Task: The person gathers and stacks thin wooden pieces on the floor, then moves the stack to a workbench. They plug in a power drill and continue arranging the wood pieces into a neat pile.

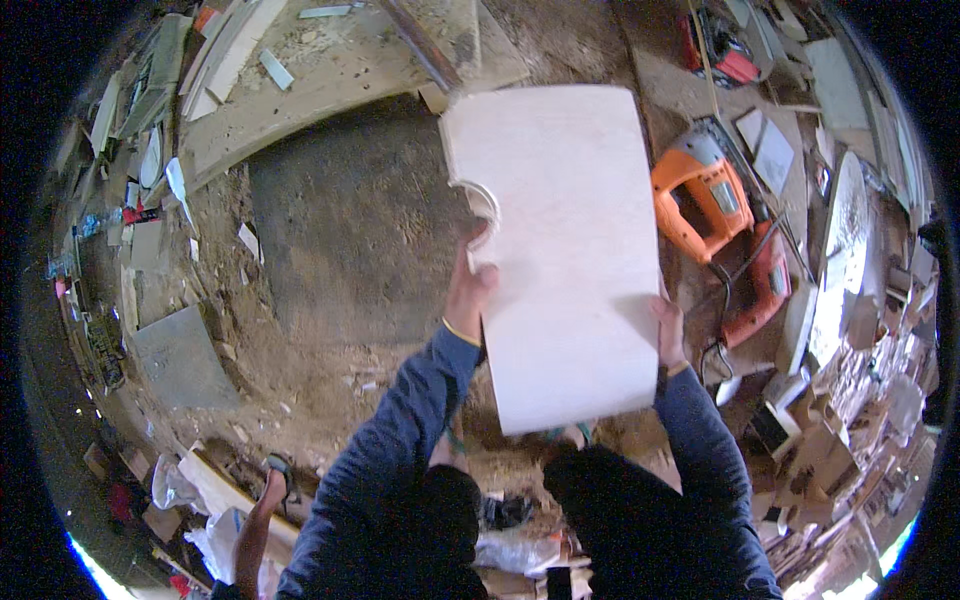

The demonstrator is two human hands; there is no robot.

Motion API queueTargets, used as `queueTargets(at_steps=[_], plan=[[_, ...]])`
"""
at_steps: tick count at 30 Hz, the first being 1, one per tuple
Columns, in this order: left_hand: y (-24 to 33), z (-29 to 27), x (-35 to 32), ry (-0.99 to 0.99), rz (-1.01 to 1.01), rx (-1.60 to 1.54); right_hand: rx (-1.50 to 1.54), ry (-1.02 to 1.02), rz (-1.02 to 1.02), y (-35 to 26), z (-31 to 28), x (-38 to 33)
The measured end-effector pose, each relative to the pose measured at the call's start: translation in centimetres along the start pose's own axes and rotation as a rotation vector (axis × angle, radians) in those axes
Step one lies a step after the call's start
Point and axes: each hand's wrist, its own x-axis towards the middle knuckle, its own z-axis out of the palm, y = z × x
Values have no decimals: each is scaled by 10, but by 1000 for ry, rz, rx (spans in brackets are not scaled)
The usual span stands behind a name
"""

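From here I have the pale board [572, 260] held above the brown floor [300, 415] — left hand [472, 297] grasping the edge by the curved notch [491, 212], right hand [671, 332] clasping the opposite edge. I'd support both sides evenly — no twisting around that notch.

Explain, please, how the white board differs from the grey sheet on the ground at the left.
The white board is held between the left hand and right hand; the grey sheet lies on the ground. The white board has a rounded notch in its left edge; the grey sheet is darker and shows none. Both look flat.
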Motion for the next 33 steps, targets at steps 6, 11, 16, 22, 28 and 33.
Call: queueTargets(at_steps=[6, 11, 16, 22, 28, 33], plan=[[56, 23, 11, -106, -86, 21, 431, -317, -125, 37, -22, 10], [69, 6, 43, -201, -38, 210, 116, -188, -114, 56, -8, 38], [67, 1, 47, -218, 99, 171, 349, -110, 130, 44, 32, 27], [72, -3, 24, -227, 172, 323, -348, -225, -261, 2, 39, 14], [21, -44, 5, -181, -9, 570, 62, -289, -100, -31, 60, -11], [-9, -54, 41, -141, -201, 335, 215, -30, 81, -48, 71, 16]])
